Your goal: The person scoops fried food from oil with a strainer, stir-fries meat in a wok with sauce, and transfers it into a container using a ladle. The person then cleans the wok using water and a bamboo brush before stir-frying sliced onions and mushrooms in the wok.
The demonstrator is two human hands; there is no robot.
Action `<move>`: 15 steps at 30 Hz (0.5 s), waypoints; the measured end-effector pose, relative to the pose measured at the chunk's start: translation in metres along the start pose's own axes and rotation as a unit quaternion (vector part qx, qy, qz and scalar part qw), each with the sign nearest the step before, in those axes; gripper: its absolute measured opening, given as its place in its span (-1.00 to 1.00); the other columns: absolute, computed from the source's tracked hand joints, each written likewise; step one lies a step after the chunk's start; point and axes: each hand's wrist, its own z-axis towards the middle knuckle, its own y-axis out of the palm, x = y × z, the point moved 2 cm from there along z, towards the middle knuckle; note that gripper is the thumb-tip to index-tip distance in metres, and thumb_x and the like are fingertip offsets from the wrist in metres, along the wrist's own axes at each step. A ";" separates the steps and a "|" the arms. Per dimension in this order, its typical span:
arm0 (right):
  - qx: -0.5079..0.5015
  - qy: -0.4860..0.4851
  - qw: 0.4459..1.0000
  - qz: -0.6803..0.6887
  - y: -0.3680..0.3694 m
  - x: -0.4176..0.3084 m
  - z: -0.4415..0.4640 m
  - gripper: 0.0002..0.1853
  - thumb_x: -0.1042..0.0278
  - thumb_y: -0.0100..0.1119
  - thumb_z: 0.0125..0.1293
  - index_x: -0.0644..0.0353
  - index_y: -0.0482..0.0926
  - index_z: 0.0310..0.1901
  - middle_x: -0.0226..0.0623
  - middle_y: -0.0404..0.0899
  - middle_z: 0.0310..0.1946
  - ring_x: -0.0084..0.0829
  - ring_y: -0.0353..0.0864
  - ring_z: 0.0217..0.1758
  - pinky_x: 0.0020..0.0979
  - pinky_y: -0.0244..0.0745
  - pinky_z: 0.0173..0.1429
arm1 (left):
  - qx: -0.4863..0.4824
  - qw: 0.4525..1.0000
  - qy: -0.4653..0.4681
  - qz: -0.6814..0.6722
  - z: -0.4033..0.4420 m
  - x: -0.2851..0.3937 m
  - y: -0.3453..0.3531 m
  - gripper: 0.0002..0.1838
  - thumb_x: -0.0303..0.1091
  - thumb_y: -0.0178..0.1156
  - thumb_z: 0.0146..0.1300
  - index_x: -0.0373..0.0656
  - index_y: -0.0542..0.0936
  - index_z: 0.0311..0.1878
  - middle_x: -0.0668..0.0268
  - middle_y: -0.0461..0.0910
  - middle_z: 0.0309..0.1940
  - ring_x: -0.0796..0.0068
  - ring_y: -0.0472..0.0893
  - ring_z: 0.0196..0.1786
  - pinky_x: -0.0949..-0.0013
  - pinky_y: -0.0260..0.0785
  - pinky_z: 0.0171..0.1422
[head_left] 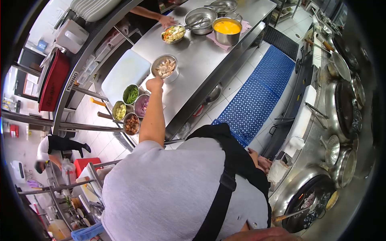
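Note:
At the near rim of a metal bowl (175, 75) of pale meat pieces, my left hand (155, 84) is closed with the arm stretched out; the fingertips are hidden by the hand itself. My right hand (263, 164) is partly hidden by my black apron, beside the stove. Its fingers look curled against a crumpled white cloth (278, 171). Below the left arm stand small metal containers: chopped greens (130, 94), purple onion (141, 106), pale yellow pieces (119, 111) and browned pieces (131, 123).
A white cutting board (125, 76) lies on the steel table (193, 60). Another person's hand (167, 21) is near a bowl of cut vegetables (173, 34). A pot of yellow liquid (227, 32) stands farther along. On the stove are several pans and a dark wok (299, 201). A blue mat (257, 88) covers the floor.

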 end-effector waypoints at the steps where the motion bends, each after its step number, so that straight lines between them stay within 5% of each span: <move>1: 0.048 -0.013 0.988 0.147 -0.005 -0.023 -0.020 -0.39 0.24 0.37 0.29 0.42 0.54 0.30 0.03 0.76 -0.09 -0.40 0.78 -0.21 -0.37 0.63 -0.13 | 0.036 0.988 0.053 0.140 -0.002 0.010 -0.007 -0.69 -0.29 0.33 0.10 -0.45 0.66 -0.38 -0.06 0.73 -0.43 0.08 0.73 -0.42 0.12 0.61 -0.18; 2: 0.052 -0.035 0.987 0.149 -0.015 -0.027 -0.025 -0.40 0.26 0.36 0.30 0.41 0.53 0.31 0.04 0.76 -0.06 -0.39 0.78 -0.20 -0.37 0.63 -0.11 | 0.052 0.968 0.082 0.230 0.026 -0.002 -0.005 -0.67 -0.28 0.28 0.06 -0.44 0.71 -0.33 -0.12 0.74 -0.33 -0.06 0.76 -0.25 0.11 0.59 0.02; 4: 0.062 -0.083 0.983 0.154 -0.036 -0.031 -0.031 -0.42 0.29 0.33 0.32 0.38 0.52 0.33 0.05 0.75 0.00 -0.37 0.79 -0.18 -0.36 0.64 -0.07 | 0.092 0.961 0.105 0.240 0.041 -0.004 -0.008 -0.70 -0.28 0.28 0.08 -0.42 0.72 -0.36 -0.17 0.74 -0.29 -0.09 0.76 -0.16 0.10 0.59 0.02; 5: 0.076 -0.085 0.987 0.112 -0.050 -0.035 -0.041 -0.45 0.45 0.28 0.39 0.42 0.45 0.38 -0.06 0.72 0.01 -0.39 0.74 -0.13 -0.45 0.63 -0.07 | 0.095 0.940 0.137 0.299 0.047 -0.003 -0.010 -0.68 -0.23 0.28 0.09 -0.38 0.72 -0.40 -0.05 0.74 -0.35 0.03 0.76 -0.23 0.15 0.59 -0.06; 7: 0.112 -0.099 0.985 0.084 -0.074 -0.044 -0.068 -0.44 0.38 0.30 0.35 0.36 0.49 0.36 0.03 0.72 0.05 -0.32 0.77 -0.07 -0.40 0.63 0.01 | 0.102 0.883 0.202 0.411 0.055 0.000 -0.009 -0.64 -0.11 0.30 0.12 -0.28 0.73 -0.47 0.19 0.75 -0.47 0.26 0.76 -0.36 0.27 0.58 -0.22; 10: 0.148 -0.100 0.978 0.109 -0.109 -0.069 -0.122 -0.45 0.37 0.29 0.35 0.36 0.51 0.35 0.06 0.72 0.06 -0.27 0.75 0.01 -0.35 0.61 0.11 | 0.067 0.961 0.085 0.253 0.021 0.025 -0.023 -0.63 -0.11 0.21 0.18 -0.28 0.73 -0.46 0.19 0.73 -0.53 0.24 0.75 -0.41 0.22 0.59 -0.26; 13: 0.174 -0.110 0.974 0.093 -0.135 -0.088 -0.168 -0.47 0.43 0.28 0.36 0.36 0.51 0.35 -0.03 0.72 0.00 -0.29 0.71 0.01 -0.33 0.59 0.14 | -0.082 0.867 0.171 0.462 0.057 0.017 -0.025 -0.64 -0.14 0.09 0.20 -0.14 0.74 -0.50 0.17 0.70 -0.57 0.26 0.68 -0.56 0.26 0.53 -0.37; 14: 0.196 -0.130 0.970 0.069 -0.141 -0.072 -0.169 -0.47 0.45 0.29 0.35 0.35 0.52 0.34 -0.05 0.71 0.00 -0.28 0.70 0.03 -0.32 0.59 0.15 | -0.079 0.914 0.172 0.359 0.044 0.022 -0.028 -0.70 -0.21 0.20 0.18 -0.21 0.71 -0.53 0.18 0.68 -0.59 0.28 0.63 -0.61 0.25 0.49 -0.45; 15: 0.198 -0.131 0.967 0.088 -0.142 -0.066 -0.173 -0.47 0.46 0.29 0.34 0.39 0.52 0.34 -0.02 0.70 0.00 -0.27 0.70 0.03 -0.31 0.59 0.15 | -0.066 0.981 0.062 0.172 0.080 -0.006 -0.012 -0.85 -0.41 0.35 0.09 -0.29 0.66 -0.50 0.20 0.62 -0.62 0.28 0.57 -0.64 0.23 0.42 -0.55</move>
